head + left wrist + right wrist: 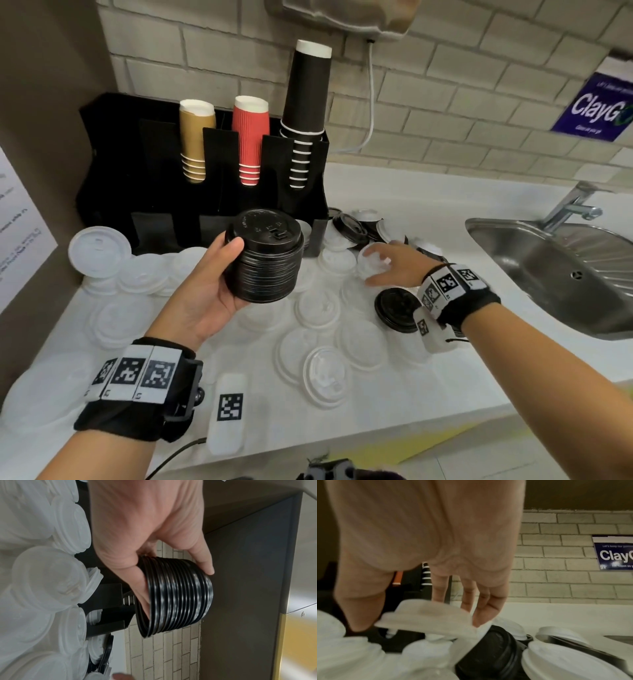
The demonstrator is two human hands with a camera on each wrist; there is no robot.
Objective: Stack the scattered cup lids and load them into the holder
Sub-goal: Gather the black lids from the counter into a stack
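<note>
Upright, black lid stack (265, 257) in left hand (205, 291)

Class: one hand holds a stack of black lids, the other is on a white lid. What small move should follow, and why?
Probably lift the translucent white plastic lid aside with the right hand: loose round black plastic lids lie behind it.
</note>
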